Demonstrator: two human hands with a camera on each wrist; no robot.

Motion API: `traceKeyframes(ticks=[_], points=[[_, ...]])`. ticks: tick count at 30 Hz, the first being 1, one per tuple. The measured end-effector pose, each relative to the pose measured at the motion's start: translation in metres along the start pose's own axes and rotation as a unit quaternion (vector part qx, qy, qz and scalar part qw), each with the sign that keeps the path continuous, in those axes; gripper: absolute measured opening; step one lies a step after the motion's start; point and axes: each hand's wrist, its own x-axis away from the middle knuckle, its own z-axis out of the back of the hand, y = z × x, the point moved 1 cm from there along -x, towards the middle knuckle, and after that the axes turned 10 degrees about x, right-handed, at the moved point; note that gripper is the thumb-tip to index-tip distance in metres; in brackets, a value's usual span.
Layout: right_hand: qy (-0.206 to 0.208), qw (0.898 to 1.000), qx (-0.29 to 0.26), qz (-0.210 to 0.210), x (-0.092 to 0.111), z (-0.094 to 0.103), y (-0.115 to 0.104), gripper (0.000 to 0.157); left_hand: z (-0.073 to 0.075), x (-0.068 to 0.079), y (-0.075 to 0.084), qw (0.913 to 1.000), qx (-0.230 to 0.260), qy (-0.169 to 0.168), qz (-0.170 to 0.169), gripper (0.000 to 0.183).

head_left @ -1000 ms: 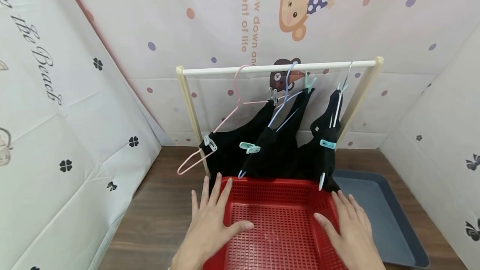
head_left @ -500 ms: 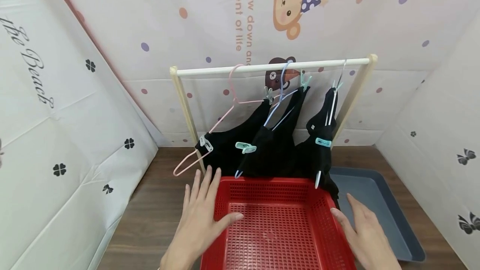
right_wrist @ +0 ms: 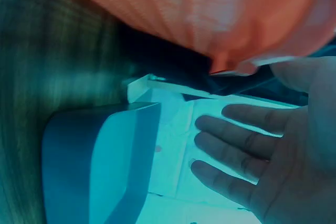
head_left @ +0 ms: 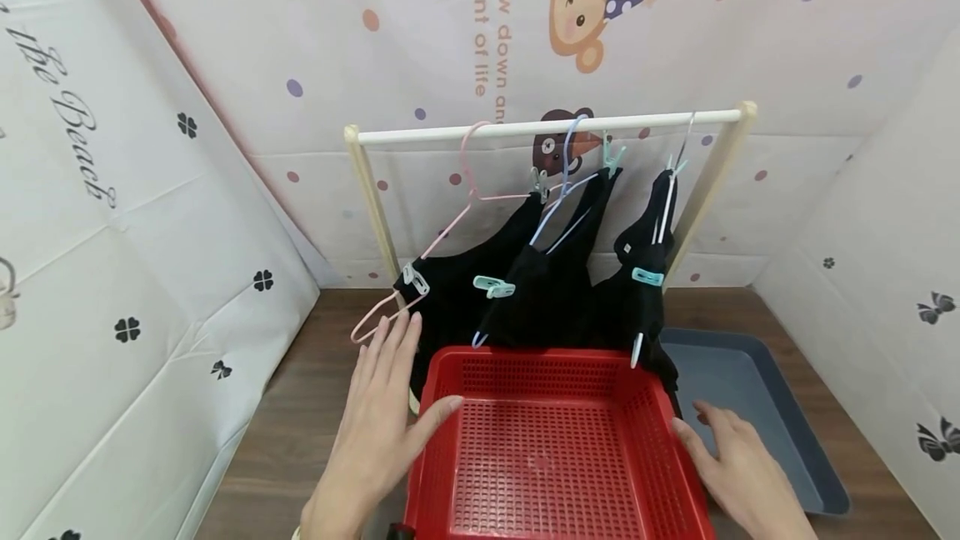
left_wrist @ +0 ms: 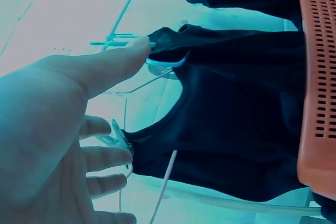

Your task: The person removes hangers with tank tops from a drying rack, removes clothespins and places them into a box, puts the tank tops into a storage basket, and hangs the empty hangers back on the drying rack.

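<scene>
A red plastic basket [head_left: 558, 359] with perforated walls stands in front of me, its inside showing only the mesh floor. My left hand [head_left: 375, 415] is held just left of it, fingers straight and thumb spread towards the rim. On the other side, my right hand [head_left: 738, 465] has its thumb close to the right rim; its fingers look extended in the right wrist view. Behind the basket hang black garments [head_left: 465, 307] on a pink hanger [head_left: 446, 235], a blue hanger [head_left: 567, 158] and a white hanger [head_left: 664, 211]. Neither hand holds anything.
A white rod [head_left: 517, 128] on cream posts carries the hangers. Mint and grey clothespins [head_left: 493, 286] clip the garments. A grey tray [head_left: 810, 448] lies at the right on the wooden table [head_left: 262, 440]. Patterned cloth walls [head_left: 150, 232] enclose the back and sides.
Both hands have moved outward from the basket, the left one leftward and slightly up, the right one rightward and down towards the tray. The garments hang as before.
</scene>
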Motion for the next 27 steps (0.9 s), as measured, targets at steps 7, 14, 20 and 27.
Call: traceKeyframes(ticks=[7, 14, 20, 27], points=[[0.051, 0.997, 0.015, 0.053, -0.009, -0.01, 0.0, 0.062, 0.008, 0.0, -0.002, 0.9974, 0.003, 0.053, -0.049, 0.099], [0.113, 0.989, 0.039, 0.089, -0.014, -0.025, -0.002, 0.039, 0.013, 0.002, -0.005, 0.9941, 0.02, 0.086, -0.063, 0.096], [0.141, 0.983, 0.065, 0.102, -0.013, -0.032, -0.004, 0.029, 0.015, 0.003, -0.011, 0.9916, 0.021, 0.107, -0.07, 0.088], [0.169, 0.974, 0.095, 0.115, -0.011, -0.035, -0.006, 0.024, 0.017, -0.002, -0.022, 0.9888, 0.011, 0.136, -0.062, 0.086]])
